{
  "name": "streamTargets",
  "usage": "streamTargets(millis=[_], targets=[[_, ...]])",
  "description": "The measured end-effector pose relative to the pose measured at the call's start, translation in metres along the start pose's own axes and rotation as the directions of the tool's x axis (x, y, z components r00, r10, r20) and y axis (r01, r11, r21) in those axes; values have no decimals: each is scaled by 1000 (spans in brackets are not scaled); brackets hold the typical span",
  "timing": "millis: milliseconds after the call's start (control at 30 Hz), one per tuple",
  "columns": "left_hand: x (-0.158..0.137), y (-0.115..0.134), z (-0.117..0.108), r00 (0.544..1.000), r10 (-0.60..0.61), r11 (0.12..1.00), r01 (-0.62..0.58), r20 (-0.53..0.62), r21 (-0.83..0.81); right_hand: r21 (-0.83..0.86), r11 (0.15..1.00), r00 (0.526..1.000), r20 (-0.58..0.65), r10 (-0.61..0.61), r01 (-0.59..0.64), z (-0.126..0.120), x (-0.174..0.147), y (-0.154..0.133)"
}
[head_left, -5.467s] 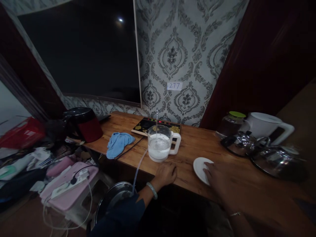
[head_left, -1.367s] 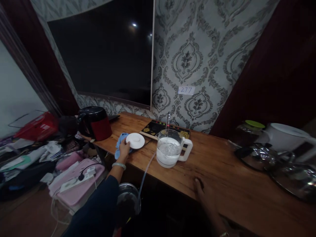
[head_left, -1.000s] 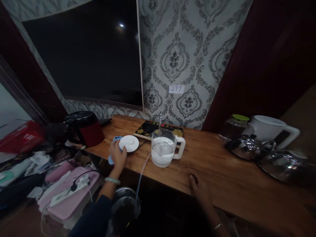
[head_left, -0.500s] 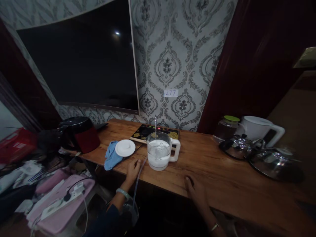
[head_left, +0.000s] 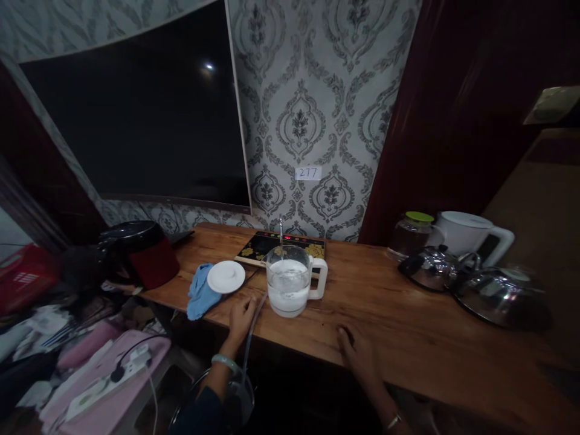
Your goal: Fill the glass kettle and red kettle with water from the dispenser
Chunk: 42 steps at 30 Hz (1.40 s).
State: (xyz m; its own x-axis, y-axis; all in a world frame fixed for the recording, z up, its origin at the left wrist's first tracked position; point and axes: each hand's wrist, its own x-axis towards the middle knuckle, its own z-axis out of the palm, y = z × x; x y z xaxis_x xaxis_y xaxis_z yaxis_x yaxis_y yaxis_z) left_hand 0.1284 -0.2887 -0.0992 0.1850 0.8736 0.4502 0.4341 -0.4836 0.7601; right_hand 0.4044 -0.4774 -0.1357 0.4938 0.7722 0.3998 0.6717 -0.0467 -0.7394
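Note:
A clear glass kettle [head_left: 289, 299] with a white handle stands on the wooden table, partly full of water. A thin stream of water [head_left: 281, 235] runs down into it, and the water's surface is stirred and bubbly. My left hand [head_left: 241, 315] rests at the table's front edge, left of the kettle, beside a clear hose [head_left: 250, 339] that hangs over the edge. Nothing shows in its fingers, which seem loosely apart. On the kettle's right, my right hand [head_left: 357, 347] lies on the table edge, thumb apart from the fingers, holding nothing.
Behind the kettle is a black induction cooker [head_left: 258, 246]. A white lid [head_left: 226, 277] lies partly on a blue cloth [head_left: 199, 296]. To the left stands a red-and-black kettle [head_left: 151, 254]; at right are a green-lidded jar [head_left: 410, 232], a white jug [head_left: 462, 232] and metal teapots [head_left: 430, 269].
The view has shifted a little, so things appear slightly further left and lower. Both hands stay at the table edge, and water keeps running into the glass kettle.

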Motion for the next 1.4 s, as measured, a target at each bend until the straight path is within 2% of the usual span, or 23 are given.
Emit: streamTargets(millis=[733,1400], targets=[[-2,3,1,1000,1,1000,-1,-19,19,-3,999,998,38,46,-46,-3,-3,-4],[-2,0,2,1000,-17,1000,17,-6,1,-16,1000,999,37,19,-18,-5,-3,-5]])
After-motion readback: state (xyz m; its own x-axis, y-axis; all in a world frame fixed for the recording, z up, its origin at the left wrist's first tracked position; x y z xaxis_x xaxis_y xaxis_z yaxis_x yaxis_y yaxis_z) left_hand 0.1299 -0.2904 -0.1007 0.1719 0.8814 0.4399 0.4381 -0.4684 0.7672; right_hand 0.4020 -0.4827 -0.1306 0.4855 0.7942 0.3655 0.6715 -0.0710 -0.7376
